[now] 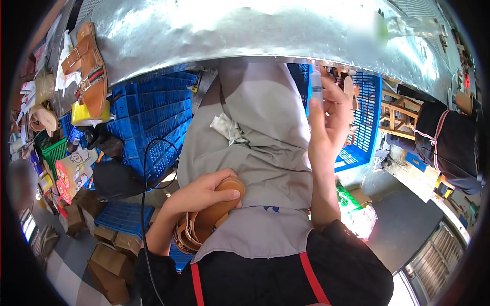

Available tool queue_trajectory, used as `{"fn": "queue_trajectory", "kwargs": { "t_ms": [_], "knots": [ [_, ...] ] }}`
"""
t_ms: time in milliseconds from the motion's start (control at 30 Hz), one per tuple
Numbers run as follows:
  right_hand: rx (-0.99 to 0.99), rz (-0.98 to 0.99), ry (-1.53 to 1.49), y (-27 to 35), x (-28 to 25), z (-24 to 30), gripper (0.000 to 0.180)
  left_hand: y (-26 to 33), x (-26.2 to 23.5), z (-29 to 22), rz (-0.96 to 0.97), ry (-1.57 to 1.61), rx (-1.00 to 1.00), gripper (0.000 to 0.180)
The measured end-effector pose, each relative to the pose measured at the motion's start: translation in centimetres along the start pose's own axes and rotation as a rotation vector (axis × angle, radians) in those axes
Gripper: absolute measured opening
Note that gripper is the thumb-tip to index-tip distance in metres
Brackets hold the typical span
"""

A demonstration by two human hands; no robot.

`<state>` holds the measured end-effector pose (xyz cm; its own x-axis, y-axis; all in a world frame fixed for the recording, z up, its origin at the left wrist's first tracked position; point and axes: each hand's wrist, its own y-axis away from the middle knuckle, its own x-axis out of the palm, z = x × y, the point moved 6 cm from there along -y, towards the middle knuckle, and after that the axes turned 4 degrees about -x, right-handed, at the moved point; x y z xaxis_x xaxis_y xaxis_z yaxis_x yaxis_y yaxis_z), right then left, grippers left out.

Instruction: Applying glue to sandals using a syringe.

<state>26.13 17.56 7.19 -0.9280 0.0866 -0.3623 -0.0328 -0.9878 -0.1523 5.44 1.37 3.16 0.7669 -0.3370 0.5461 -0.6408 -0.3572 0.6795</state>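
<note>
My left hand (209,193) is closed round the toe end of a brown sandal (201,227), held low against the grey apron. The sandal's buckled straps hang below my wrist. Over on the right, my raised right hand (326,120) grips a clear syringe (316,84) upright between thumb and fingers, just below the metal table's edge. Part of the syringe is blurred in the glare. A crumpled white wad (227,128) lies on the apron (265,178) over my lap.
The shiny metal table (219,35) spans the front, with another brown sandal (92,76) on a yellow-wrapped roll at its left. Stacked blue crates (153,112) stand left; a blue crate (367,112) with sandals stands right. A black cable (145,204) hangs by my left arm.
</note>
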Motion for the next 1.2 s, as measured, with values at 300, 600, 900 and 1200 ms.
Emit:
{"fn": "queue_trajectory", "kwargs": {
  "t_ms": [300, 600, 900, 1200],
  "knots": [
    [0.131, 0.28, 0.069, 4.8, 0.4, 0.9, 0.04, 0.0, -0.6, 0.3, -0.034, 0.089, -0.044, 0.024],
    [0.374, 0.722, -0.155, 12.4, -1.8, 1.5, 0.041, -0.3, -0.6, -1.0, -0.027, 0.051, -0.083, 0.021],
    [0.387, 0.76, -0.132, 13.3, -1.3, 1.8, 0.041, 0.0, -0.4, -0.4, -0.032, 0.002, -0.07, 0.021],
    [0.325, 0.797, -0.123, 12.7, -0.7, 1.9, 0.042, 0.2, -0.3, -1.8, -0.118, -0.221, -0.035, 0.023]
  ]
}}
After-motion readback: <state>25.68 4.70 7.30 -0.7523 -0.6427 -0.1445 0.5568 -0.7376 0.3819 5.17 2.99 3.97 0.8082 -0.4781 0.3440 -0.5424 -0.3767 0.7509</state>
